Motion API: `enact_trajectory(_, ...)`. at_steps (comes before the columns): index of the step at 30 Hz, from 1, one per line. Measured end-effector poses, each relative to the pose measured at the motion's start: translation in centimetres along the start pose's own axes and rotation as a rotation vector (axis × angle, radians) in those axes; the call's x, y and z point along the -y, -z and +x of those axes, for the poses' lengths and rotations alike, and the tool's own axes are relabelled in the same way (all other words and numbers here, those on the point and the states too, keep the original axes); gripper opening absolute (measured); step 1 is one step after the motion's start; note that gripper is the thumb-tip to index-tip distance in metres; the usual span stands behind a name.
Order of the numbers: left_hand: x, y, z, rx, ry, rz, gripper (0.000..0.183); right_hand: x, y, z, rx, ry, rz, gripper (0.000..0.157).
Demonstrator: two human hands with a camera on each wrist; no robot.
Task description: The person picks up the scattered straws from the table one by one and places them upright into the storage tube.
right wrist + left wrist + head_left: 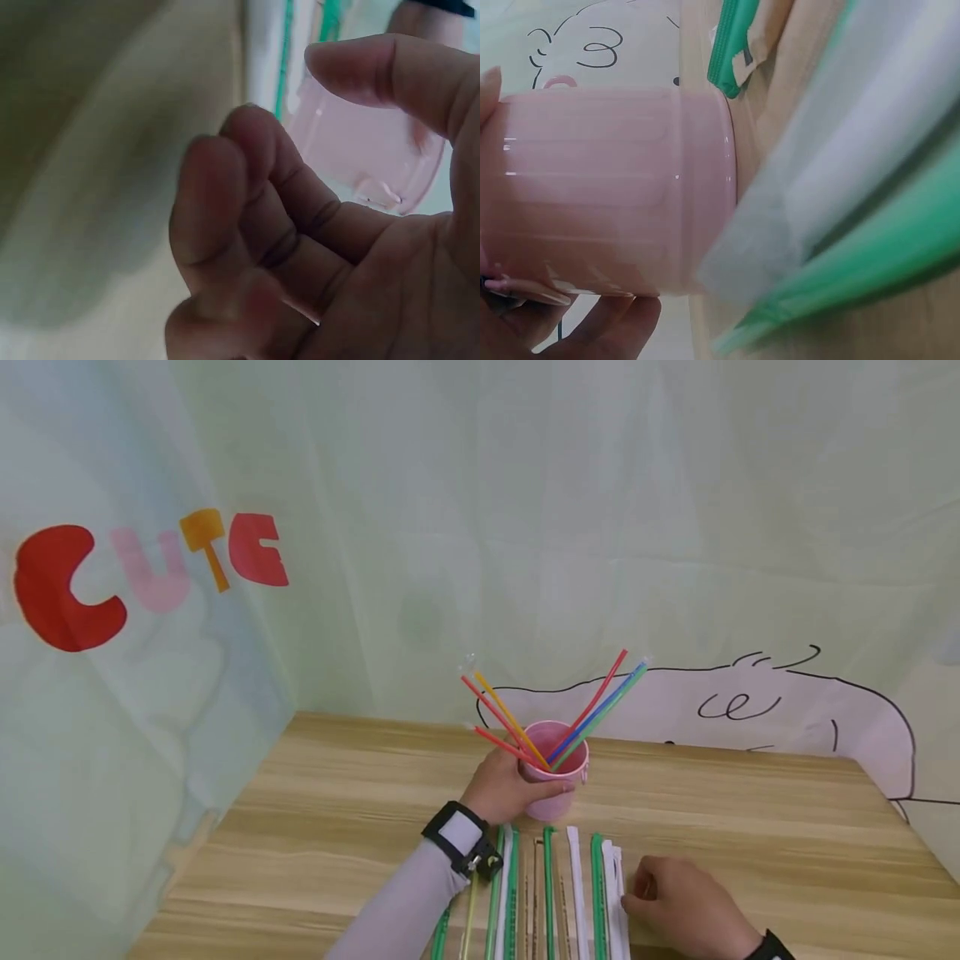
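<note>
My left hand grips a small pink bucket near the back of the table, the thumb across its front. Several colored drinking straws lean out of the bucket to both sides, in red, orange, blue and green, some with clear wrapping at the tips. In the left wrist view the bucket lies across the picture, with fingers along its side. My right hand is just right of a row of straws. Its fingers are loosely bent, the thumb apart, with nothing between them.
The row, with green, white and brown pieces side by side, runs toward me on the wooden table. A printed cloth with letters and a line drawing hangs behind the table's back edge.
</note>
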State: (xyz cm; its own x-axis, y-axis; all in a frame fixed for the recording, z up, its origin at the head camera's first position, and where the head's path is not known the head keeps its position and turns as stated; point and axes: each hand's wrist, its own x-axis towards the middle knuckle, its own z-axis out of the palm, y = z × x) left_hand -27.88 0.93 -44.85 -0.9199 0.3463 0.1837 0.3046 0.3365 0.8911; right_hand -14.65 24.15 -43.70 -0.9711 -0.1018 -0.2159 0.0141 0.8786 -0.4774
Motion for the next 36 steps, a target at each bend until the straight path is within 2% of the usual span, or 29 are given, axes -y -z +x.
enact_trajectory(5, -0.1, 0.0, 0.0, 0.009, 0.0, -0.01, 0.08, 0.2, -1.0, -0.5, 0.035, -0.048, -0.025, 0.023)
enact_trajectory(13, -0.3, 0.3, -0.2, 0.013, 0.0, -0.002, 0.08, 1.0, -1.9, -0.3, 0.011, -0.098, -0.116, 0.028)
enact_trajectory(21, -0.2, 0.2, -0.2, 0.01, 0.011, -0.007, 0.082, 1.1, -1.7, -0.3, 0.001, -0.111, -0.104, 0.025)
enact_trajectory(25, 0.0, 0.1, -0.2, 0.008, 0.015, 0.002, 0.081, 0.6, -0.1, -0.4, -0.061, -0.068, -0.05, 0.023)
enact_trajectory(27, 0.0, 0.1, -0.2, 0.009, 0.014, 0.01, 0.081, 0.4, 1.2, -0.5, -0.091, -0.037, 0.018, 0.022)
enact_trajectory(33, 0.0, 0.2, -0.3, 0.003, -0.003, 0.001, 0.081, 1.2, 6.9, -0.7, -0.136, 0.061, 0.295, 0.011)
enact_trajectory(36, -0.1, 0.2, -0.3, 0.004, -0.001, -0.006, 0.081, 1.9, 9.6, -0.8, -0.245, 0.143, 0.365, 0.015)
